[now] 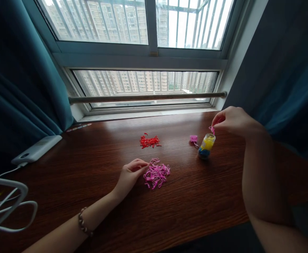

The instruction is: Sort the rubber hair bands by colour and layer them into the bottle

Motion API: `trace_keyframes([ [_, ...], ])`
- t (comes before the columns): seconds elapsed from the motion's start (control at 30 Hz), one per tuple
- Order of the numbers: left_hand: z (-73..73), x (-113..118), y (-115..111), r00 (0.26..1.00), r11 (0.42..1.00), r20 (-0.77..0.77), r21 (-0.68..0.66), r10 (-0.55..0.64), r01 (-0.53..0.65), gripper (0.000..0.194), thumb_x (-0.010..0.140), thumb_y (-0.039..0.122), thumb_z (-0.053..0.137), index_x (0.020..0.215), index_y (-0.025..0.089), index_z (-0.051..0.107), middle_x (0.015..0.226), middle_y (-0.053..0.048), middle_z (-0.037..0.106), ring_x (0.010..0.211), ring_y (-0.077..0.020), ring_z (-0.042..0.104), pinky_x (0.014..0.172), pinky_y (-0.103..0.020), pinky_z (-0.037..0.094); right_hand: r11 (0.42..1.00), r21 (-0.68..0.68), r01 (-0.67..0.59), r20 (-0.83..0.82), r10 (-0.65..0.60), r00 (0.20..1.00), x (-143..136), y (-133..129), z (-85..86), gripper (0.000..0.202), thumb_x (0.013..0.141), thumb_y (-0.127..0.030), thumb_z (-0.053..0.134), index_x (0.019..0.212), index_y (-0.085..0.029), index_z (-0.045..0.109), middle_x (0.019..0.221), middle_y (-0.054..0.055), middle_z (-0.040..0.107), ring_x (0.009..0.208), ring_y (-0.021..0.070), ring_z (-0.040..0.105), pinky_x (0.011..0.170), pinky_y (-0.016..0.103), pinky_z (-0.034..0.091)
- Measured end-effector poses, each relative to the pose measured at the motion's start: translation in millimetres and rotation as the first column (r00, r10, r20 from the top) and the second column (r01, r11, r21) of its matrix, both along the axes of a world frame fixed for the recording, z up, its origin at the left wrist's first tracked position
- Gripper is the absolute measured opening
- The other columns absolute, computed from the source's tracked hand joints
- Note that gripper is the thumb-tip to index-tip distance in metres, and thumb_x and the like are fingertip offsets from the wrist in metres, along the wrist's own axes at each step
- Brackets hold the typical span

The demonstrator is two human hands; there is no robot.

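A heap of pink plastic stitch markers [157, 174], shaped like small safety pins, lies on the dark wooden table. At its upper left edge my left hand [132, 172] pinches thumb and forefinger together on a pink marker, mostly hidden by the fingertips. Over the mouth of a small clear jar [207, 146], my right hand [234, 121] holds a few pink stitch markers [212, 129] between thumb and fingers. The upright jar contains blue markers at the bottom and yellow ones above. Beside it sits a pink lid [193, 138], its strap reaching toward the jar.
Behind the pink heap is a smaller pile of red markers [150, 141]. A white power bank [37, 150] with a cable rests at the left, near thick white tubing [8, 182]. A window with a horizontal rail [148, 98] borders the table's far edge, between blue curtains [24, 70].
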State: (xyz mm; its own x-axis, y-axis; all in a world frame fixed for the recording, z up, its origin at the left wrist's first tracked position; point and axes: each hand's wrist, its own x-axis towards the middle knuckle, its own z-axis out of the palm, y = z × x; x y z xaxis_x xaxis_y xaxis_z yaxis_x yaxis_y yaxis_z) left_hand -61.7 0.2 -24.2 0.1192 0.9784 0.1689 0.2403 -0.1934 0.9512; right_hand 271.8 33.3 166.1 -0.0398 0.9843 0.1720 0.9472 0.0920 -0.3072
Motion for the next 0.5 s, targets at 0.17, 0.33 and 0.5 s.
trace_keyframes([
  [0.17, -0.1, -0.6, 0.5, 1.0, 1.0, -0.025, -0.023, -0.016, 0.015, 0.016, 0.072, 0.03, 0.063, 0.076, 0.015, 0.067, 0.077, -0.003, 0.06, 0.069, -0.0124, 0.055, 0.061, -0.019, 0.045, 0.993, -0.107, -0.042, 0.064, 0.049, 0.997, 6.9, 17.2, -11.6, 0.01, 0.059, -0.018, 0.062, 0.065, -0.016, 0.07, 0.064, 0.003, 0.066, 0.064, 0.0165, 0.061, 0.051, 0.021, 0.043],
  [0.33, -1.3, -1.2, 3.3, 1.0, 0.999, -0.022, -0.045, -0.022, 0.021, 0.016, 0.072, 0.03, 0.063, 0.077, 0.015, 0.067, 0.077, -0.003, 0.061, 0.07, -0.0132, 0.056, 0.062, -0.02, 0.046, 0.975, -0.221, -0.016, 0.111, 0.042, 0.993, 5.4, 28.4, -19.6, 0.01, 0.059, -0.017, 0.063, 0.066, -0.017, 0.07, 0.065, 0.004, 0.066, 0.064, 0.0167, 0.062, 0.052, 0.021, 0.043],
  [0.5, -1.7, -1.6, 3.5, 0.999, 0.998, -0.027, -0.054, -0.024, 0.023, 0.016, 0.072, 0.03, 0.063, 0.077, 0.015, 0.067, 0.076, -0.003, 0.061, 0.071, -0.0131, 0.056, 0.063, -0.02, 0.045, 0.971, -0.239, 0.003, 0.163, 0.037, 0.986, -0.2, 32.1, -27.3, 0.009, 0.058, -0.016, 0.066, 0.066, -0.017, 0.07, 0.067, 0.006, 0.067, 0.064, 0.0171, 0.062, 0.053, 0.022, 0.044],
])
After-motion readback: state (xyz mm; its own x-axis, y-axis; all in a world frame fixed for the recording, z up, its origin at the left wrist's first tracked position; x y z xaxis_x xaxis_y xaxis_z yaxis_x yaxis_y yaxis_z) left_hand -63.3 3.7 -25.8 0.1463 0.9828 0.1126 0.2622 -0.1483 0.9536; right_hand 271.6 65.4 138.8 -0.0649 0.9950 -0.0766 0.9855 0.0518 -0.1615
